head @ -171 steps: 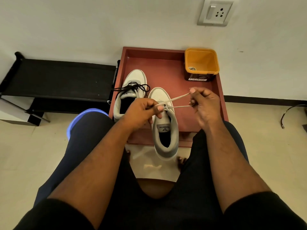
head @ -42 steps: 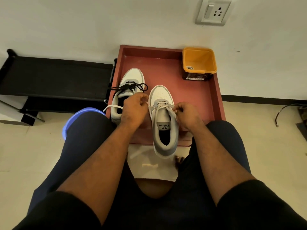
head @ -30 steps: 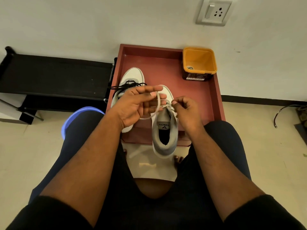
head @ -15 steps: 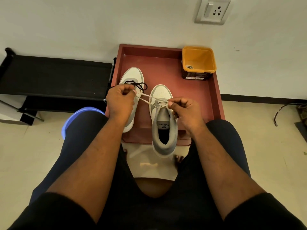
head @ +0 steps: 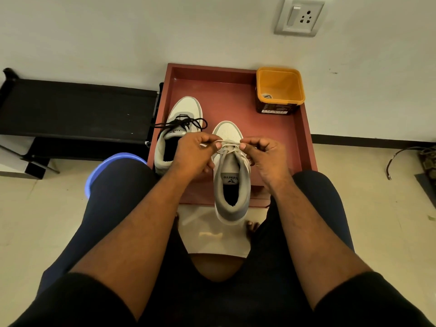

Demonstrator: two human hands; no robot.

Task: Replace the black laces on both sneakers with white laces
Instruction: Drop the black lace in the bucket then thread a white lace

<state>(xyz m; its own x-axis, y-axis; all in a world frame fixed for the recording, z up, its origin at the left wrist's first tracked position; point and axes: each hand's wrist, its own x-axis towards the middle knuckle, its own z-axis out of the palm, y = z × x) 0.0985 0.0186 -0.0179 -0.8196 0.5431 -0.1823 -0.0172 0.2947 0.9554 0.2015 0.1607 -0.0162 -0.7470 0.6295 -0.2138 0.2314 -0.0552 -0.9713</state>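
Note:
Two white and grey sneakers stand on a red tray. The right sneaker carries a white lace and its heel hangs over the tray's front edge. My left hand pinches the lace on the left side, and my right hand pinches it on the right side, both just above the tongue. The left sneaker wears a loose black lace; my left hand covers part of its opening.
An orange tub stands in the tray's far right corner. A black bench lies to the left against the wall. A blue stool edge shows beside my left thigh. A cable lies on the floor at right.
My left hand has come back from over the left sneaker to the right sneaker's tongue. Both hands now hold the white lace close together, where earlier it was stretched out sideways.

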